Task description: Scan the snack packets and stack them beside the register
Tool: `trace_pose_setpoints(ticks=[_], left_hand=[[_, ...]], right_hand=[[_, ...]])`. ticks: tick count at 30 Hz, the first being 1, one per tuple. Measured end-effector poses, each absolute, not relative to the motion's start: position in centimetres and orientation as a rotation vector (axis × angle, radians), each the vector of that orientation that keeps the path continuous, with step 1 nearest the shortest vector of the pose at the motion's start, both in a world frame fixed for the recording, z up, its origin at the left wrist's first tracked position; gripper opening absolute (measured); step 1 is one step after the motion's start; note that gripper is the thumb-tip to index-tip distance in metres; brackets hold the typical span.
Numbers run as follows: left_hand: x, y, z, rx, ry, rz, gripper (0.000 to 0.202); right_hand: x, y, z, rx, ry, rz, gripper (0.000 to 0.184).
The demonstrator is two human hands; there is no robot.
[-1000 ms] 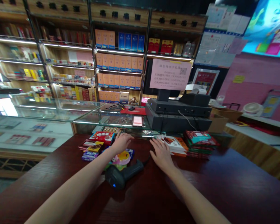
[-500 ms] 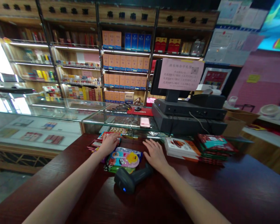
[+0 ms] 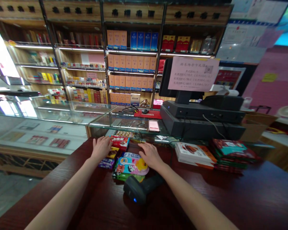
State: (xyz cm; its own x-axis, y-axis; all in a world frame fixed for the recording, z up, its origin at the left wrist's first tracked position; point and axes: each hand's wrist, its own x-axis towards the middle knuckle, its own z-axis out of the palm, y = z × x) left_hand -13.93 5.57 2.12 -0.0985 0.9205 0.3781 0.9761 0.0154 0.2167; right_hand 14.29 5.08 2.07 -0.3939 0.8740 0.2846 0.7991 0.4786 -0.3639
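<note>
My left hand (image 3: 101, 148) lies at the left side of a small pile of packets, its fingers stretched out and its palm down. Beside its fingertips are a red packet (image 3: 120, 142), a yellow packet (image 3: 113, 152) and a purple packet (image 3: 107, 162). At the pile's front lies a bright blue and pink packet (image 3: 132, 166) with a yellow duck, over a green packet (image 3: 127, 176). My right hand (image 3: 151, 156), fingers extended, is at this packet's right edge; whether it touches is unclear. A dark barcode scanner (image 3: 136, 191) with a blue light rests nearest me, its handle partly behind my right forearm.
White boxes (image 3: 193, 154) and a stack of dark red and green packets (image 3: 232, 151) stand at the right. Behind them is a black cash register (image 3: 201, 126) with a screen carrying a pink notice (image 3: 193, 74). A glass counter (image 3: 124, 119) borders the wooden table (image 3: 100, 204).
My left hand has shifted left off the red packet, uncovering the yellow and purple ones. My right hand has moved left to the duck packet. The view has turned slightly left.
</note>
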Motion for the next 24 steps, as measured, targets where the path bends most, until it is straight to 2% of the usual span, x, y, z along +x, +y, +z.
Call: trace_pose_setpoints(ticks=[24], left_hand=[[-15.4,5.6,1.0,-1.938,-2.292,-0.688,0.044]], right_hand=[[8.0,7.9,3.3,-1.328,-2.405,0.6,0.063]])
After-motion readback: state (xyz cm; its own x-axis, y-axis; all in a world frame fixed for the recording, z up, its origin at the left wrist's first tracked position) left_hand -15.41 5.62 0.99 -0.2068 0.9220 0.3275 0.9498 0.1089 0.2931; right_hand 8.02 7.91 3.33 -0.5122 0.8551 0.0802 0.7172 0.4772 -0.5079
